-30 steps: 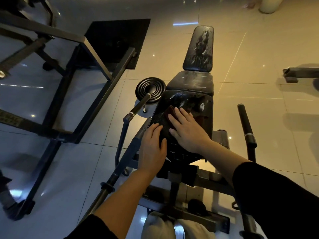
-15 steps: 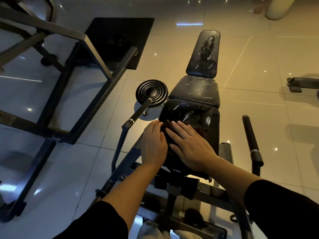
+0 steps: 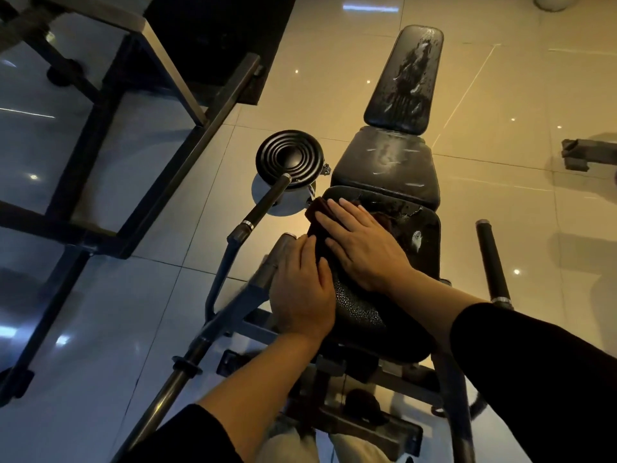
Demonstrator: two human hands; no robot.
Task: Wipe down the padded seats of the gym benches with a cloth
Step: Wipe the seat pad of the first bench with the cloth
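A black padded bench runs away from me: a near seat pad [image 3: 420,248], a middle pad [image 3: 384,165] and a raised back pad [image 3: 405,78] with wet streaks. My right hand [image 3: 362,247] lies flat, fingers spread, pressing a dark reddish cloth [image 3: 315,212] onto the near pad's far-left corner. Most of the cloth is hidden under the palm. My left hand [image 3: 300,292] rests flat on the left edge of the same pad, touching the cloth's near edge.
A black weight plate [image 3: 289,158] sits on a bar left of the bench. A padded handle [image 3: 492,259] stands to the right. A dark steel rack frame [image 3: 133,155] fills the left. A black mat [image 3: 217,38] lies far left on the glossy tiled floor.
My right hand has slid the cloth forward and left along the near pad to its far-left corner. My left hand followed along the left edge. The camera has moved closer.
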